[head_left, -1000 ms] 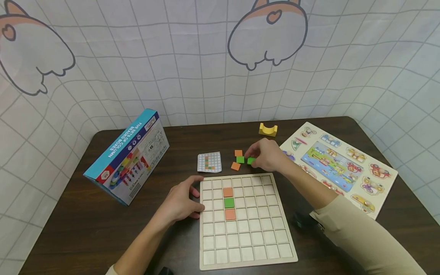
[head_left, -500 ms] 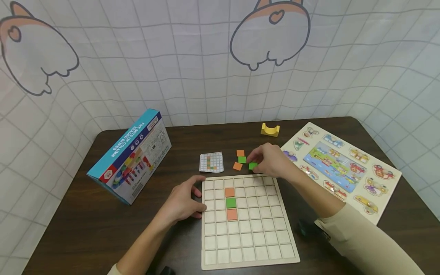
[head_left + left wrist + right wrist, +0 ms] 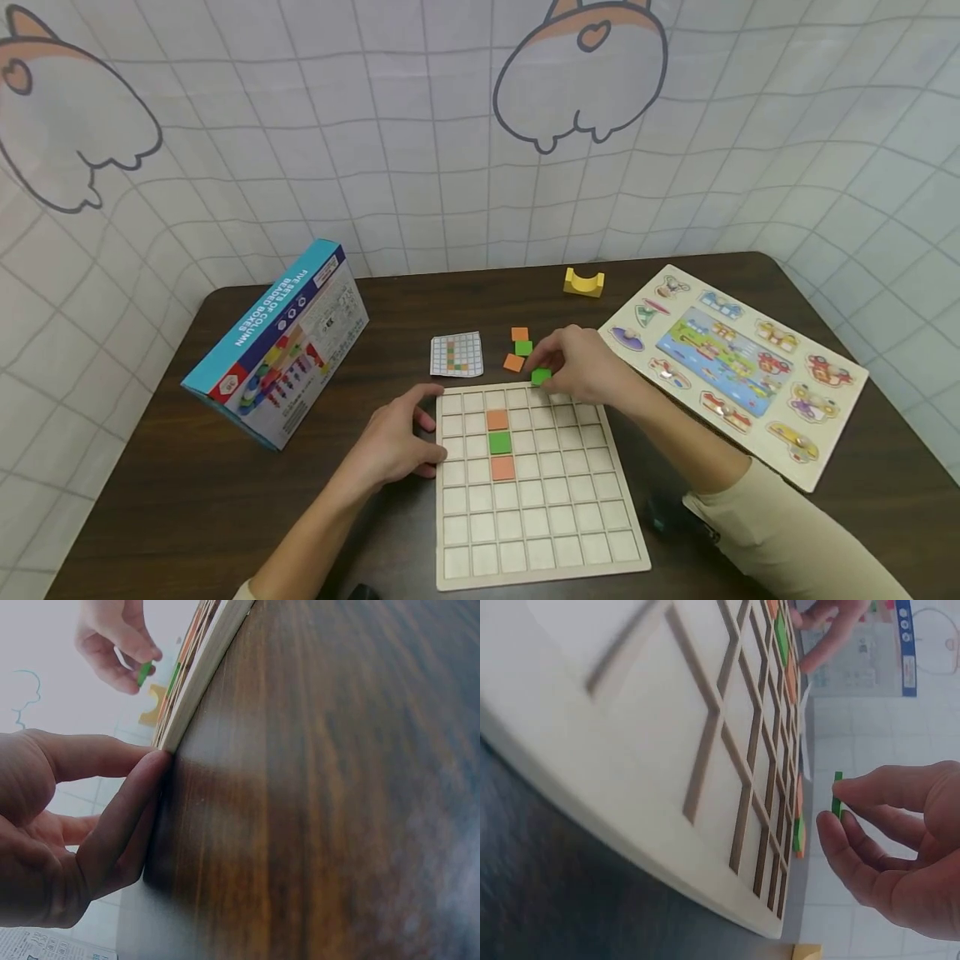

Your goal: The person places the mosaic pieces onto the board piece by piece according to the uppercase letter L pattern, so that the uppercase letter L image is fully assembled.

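My right hand [image 3: 588, 367] pinches a small green square tile [image 3: 540, 377] between thumb and fingers, over the far edge of a wooden grid board [image 3: 540, 577]. In the right wrist view that green tile [image 3: 837, 793] stands on edge in the fingertips, raised off the board. My left hand [image 3: 397, 437] rests against the board's left edge, index finger near the far corner and thumb lower along the side. One column of the board holds an orange tile [image 3: 497, 419], a green tile [image 3: 499, 442] and another orange tile [image 3: 502, 468].
Beyond the board lie loose tiles, orange [image 3: 520, 333], green [image 3: 523, 347] and orange [image 3: 513, 362]. A pattern card [image 3: 457, 354] lies left of them, a yellow arch block [image 3: 584, 283] behind. A picture puzzle board [image 3: 738, 367] lies right; a blue-topped box [image 3: 288, 333] stands left.
My right hand has lifted the green tile from the table and moved it left and nearer, to the board's far edge. My left hand has stayed at the board's side.
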Available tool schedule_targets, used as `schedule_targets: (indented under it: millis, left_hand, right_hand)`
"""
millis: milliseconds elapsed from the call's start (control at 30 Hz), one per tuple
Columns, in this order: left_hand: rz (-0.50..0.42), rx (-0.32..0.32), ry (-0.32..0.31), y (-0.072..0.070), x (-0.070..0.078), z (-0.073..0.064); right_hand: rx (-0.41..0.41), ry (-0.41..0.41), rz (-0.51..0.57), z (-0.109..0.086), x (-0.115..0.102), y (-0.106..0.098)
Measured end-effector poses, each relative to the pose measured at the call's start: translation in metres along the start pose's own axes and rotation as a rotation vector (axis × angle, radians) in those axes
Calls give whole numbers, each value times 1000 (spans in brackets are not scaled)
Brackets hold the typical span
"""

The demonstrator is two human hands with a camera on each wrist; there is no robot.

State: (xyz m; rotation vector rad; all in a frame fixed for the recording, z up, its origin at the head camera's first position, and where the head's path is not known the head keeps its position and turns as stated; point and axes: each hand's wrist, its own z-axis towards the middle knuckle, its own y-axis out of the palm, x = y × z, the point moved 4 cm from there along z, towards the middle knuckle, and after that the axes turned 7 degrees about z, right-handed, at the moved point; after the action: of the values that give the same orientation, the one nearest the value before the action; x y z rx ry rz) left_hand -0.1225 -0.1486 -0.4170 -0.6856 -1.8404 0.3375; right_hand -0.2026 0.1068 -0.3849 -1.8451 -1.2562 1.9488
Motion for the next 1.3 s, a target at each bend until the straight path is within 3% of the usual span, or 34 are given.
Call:
schedule_targets:
  millis: [1300]
  left_hand:
    - [23,0,-2,0,0,1]
  right_hand:
    - [-41,-34,99,-53,-37,33]
